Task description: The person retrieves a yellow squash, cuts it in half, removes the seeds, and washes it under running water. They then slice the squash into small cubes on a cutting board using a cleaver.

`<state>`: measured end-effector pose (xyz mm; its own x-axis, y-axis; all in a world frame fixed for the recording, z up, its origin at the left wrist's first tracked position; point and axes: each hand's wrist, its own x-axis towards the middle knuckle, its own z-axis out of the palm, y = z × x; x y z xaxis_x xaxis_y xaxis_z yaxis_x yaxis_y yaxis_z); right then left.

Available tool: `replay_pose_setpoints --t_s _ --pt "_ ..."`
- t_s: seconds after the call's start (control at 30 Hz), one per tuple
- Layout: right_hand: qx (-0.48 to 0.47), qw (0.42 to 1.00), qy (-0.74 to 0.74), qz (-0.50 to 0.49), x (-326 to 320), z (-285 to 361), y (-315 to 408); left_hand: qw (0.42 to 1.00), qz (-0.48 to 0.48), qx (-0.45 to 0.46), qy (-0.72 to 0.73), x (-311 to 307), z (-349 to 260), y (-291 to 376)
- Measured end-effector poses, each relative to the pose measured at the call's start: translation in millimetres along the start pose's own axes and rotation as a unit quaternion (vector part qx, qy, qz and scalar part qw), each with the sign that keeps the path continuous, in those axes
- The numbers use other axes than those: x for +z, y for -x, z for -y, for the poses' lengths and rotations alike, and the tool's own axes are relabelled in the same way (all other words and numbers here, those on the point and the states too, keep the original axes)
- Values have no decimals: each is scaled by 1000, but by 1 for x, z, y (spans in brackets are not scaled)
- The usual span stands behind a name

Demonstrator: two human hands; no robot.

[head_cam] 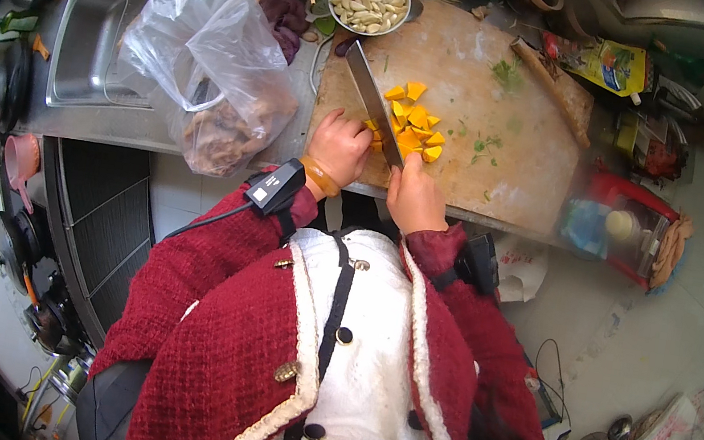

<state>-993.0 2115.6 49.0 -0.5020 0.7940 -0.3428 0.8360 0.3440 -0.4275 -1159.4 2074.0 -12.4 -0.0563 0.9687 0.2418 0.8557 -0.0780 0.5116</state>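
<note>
My right hand (417, 195) grips the near end of a cleaver (375, 105), whose blade slants away to the upper left over a wooden cutting board (507, 174). To the left of the blade, my left hand (339, 145) has its fingers curled on a piece of orange pumpkin (375, 145), largely hidden by the fingers and the blade. Right beside the blade lies a loose pile of cut pumpkin chunks (417, 118). Bits of green herb (485, 149) are scattered farther right on the board.
A bowl of peeled garlic cloves (370, 1) stands at the board's far edge. Left of the board sits a plastic bag (230, 78) with brownish contents, beside a steel sink (97, 42). A bark-like stick (552, 89) and a yellow pouch (607, 61) lie at right.
</note>
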Motion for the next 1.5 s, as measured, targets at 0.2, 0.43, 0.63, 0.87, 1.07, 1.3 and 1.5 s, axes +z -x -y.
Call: replay_pose_setpoints --t_s 0.2,0.43,0.63,0.87,1.07,1.3,1.5 --pt "-31 997 -20 -61 -6 -6 7 999 23 -31 10 -5 -2 2" --pt "-62 996 -36 -56 -20 -7 33 999 -8 -38 38 -7 2 7" --pt "-14 999 -23 -17 -15 -6 28 999 -5 -24 47 -4 3 8" --pt "-25 1000 -6 -7 -5 5 9 999 12 -25 43 0 7 7" --pt "-11 1000 3 7 1 8 -1 999 -18 -17 35 1 6 6" --pt "-32 999 10 -12 3 5 1 1000 16 -16 13 0 1 6" --pt "-46 997 -9 -56 14 12 -18 999 -42 -3 23 3 -1 9"
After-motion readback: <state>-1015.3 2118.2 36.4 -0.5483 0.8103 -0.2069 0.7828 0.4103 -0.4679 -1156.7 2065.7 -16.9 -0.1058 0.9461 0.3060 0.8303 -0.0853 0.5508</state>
